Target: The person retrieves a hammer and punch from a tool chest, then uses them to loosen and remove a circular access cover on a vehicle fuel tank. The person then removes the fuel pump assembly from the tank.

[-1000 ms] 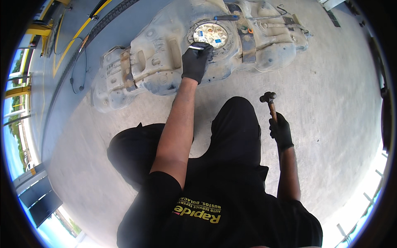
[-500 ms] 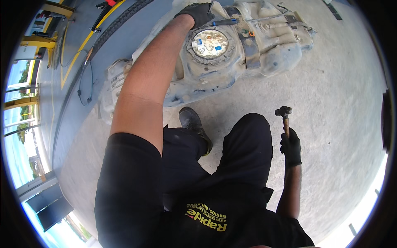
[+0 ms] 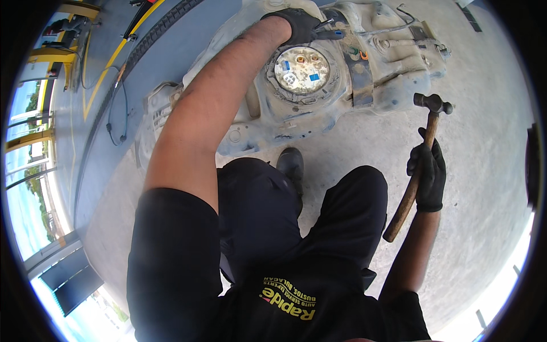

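My right hand (image 3: 428, 176), in a black glove, grips the wooden handle of a ball-peen hammer (image 3: 433, 104), holding it head-up beside my right knee. My left hand (image 3: 297, 26), gloved too, is over the far side of a dusty fuel tank (image 3: 250, 134), fingers curled. A short grey metal end sticks out by those fingers; what it belongs to is hidden. Touching or just beside them is a screwdriver (image 3: 329, 35) with a blue and black handle, its shaft hidden by the hand. Nearer me, a round pump cover (image 3: 302, 70) with blue labels sits in the tank's top.
A dark strap (image 3: 361, 82) crosses the tank, with a small orange clip (image 3: 363, 55) on it. My boot (image 3: 290, 165) stands on the concrete floor just before the tank. Yellow lift arms (image 3: 52, 55) and a thin cable (image 3: 111, 117) are at the left.
My right hand has raised the hammer and brought it farther from my body, toward the tank. The left hand has shifted right, up to the screwdriver handle. My view has moved slightly.
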`<state>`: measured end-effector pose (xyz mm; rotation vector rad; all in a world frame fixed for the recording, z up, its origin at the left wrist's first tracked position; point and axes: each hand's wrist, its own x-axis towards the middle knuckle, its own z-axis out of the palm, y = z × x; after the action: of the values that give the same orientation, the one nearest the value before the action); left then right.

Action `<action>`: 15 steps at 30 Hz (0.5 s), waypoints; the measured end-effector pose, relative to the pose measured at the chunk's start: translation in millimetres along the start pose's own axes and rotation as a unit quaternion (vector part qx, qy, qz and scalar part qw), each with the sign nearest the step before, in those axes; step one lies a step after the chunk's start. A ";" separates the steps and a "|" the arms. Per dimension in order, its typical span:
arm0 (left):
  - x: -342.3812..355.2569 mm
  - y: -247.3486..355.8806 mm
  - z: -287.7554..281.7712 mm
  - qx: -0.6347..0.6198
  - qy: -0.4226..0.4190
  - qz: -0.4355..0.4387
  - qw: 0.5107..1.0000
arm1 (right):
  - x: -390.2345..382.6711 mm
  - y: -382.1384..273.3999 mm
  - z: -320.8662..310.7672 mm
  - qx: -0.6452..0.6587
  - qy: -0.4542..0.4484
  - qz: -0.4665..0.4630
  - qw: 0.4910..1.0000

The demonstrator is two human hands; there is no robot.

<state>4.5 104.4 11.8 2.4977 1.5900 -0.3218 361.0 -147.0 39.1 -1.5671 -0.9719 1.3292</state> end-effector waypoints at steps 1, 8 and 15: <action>5.0 1.4 0.4 0.002 -0.010 0.004 1.000 | 13.2 -13.4 22.2 0.031 0.003 -0.010 0.999; 10.9 -5.5 -1.8 -0.028 -0.010 0.039 0.999 | 107.5 -60.4 110.8 0.047 -0.035 -0.041 0.997; 19.5 -2.9 9.9 -0.031 -0.059 0.027 0.997 | 127.2 -37.7 141.9 0.026 -0.174 -0.060 0.983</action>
<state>8.9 120.2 -3.0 2.4228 1.4619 -0.3983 236.4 0.8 19.8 -1.2389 -1.2123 1.5597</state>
